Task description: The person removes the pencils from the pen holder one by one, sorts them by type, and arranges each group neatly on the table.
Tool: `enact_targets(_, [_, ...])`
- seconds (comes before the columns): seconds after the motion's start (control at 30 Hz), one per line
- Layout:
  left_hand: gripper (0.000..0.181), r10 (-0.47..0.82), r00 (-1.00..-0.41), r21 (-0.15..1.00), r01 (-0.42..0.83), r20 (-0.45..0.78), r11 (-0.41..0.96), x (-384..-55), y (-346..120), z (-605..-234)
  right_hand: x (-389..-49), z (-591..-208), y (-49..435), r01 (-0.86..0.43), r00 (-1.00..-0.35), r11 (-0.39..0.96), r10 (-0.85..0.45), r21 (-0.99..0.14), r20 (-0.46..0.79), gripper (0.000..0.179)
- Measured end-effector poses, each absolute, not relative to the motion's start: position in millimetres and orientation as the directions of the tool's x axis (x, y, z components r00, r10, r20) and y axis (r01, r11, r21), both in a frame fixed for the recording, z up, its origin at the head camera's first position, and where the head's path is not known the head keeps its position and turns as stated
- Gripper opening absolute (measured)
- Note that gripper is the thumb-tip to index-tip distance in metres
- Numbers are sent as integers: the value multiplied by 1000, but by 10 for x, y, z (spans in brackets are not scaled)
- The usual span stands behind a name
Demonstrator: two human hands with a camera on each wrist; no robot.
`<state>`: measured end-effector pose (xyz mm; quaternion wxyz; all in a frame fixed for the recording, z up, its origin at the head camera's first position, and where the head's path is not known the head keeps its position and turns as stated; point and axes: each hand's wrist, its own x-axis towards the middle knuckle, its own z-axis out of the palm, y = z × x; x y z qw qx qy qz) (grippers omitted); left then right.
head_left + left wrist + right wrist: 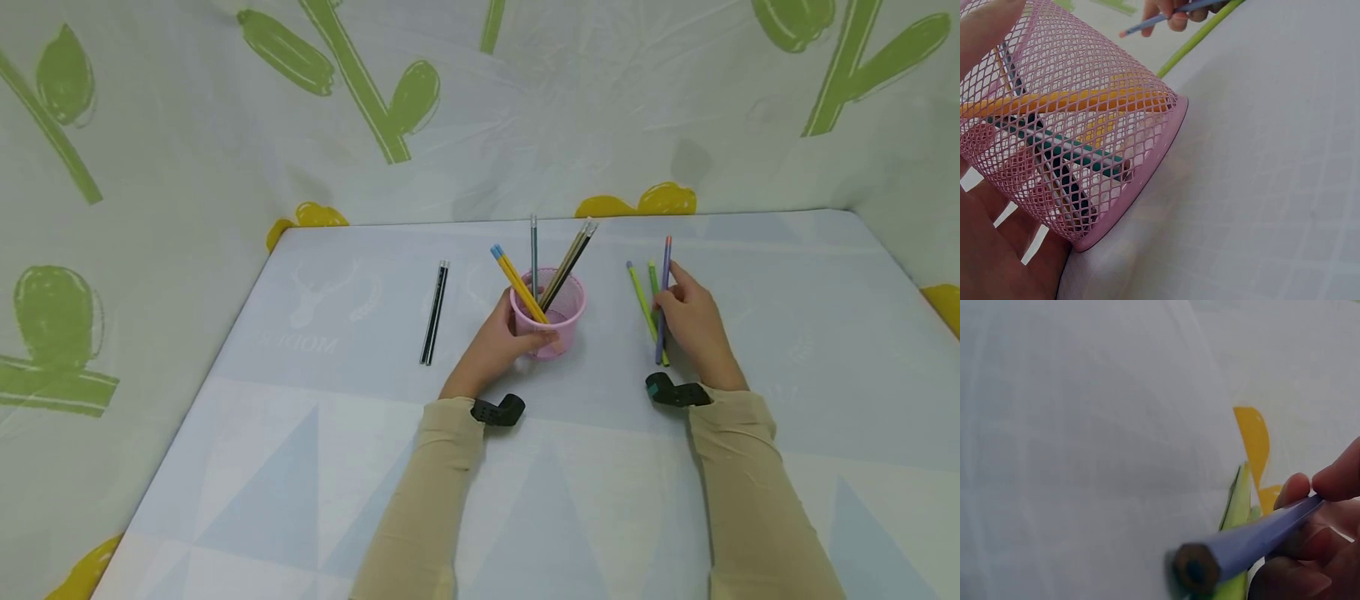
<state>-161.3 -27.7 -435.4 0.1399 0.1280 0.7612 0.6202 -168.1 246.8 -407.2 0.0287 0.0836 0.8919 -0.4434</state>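
Pink mesh, see-through and round-rimmed, the cup point(572, 330) of mixed pencils point(521, 287) is gripped by the left hand point(497, 343) between black pencils point(432, 312) and green pencils point(642, 300), while a purple pencil point(666, 271) is pinched by the right hand point(696, 323).

The bench point(570, 517) has a few pale letters point(300, 343) on its cloth, over on the left side. They look like M, O and D, but they are so faint that I can't read the whole word. Just above them is a pale deer head point(303, 304) with big antlers, and next to it a curved leaf sign point(366, 302). They are very light, too. I can't read any words or numbers on the pencils point(431, 321) or the pink cup point(567, 332).
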Motion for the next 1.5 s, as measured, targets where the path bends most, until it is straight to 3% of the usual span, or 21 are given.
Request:
enact_targets(0.6, [82,367,-929,979,24,-53,202,-1608,-276,-4345,-1702,-4081,2524,195,-978,716,91,-670,-188,55])
enact_targets(0.93, [82,364,-929,975,22,-62,221,-1615,-278,-4348,-1700,-4066,2499,129,-988,805,53,-580,-147,50])
enact_targets(1.3, [82,373,-926,977,15,-66,211,-1630,-282,-4355,-1687,-4034,2493,150,-983,804,60,-575,-172,46])
enact_targets(1.5, [81,362,-930,976,18,-63,216,-1618,-282,-4348,-1673,-4004,2473,174,-983,737,86,-653,-165,49])
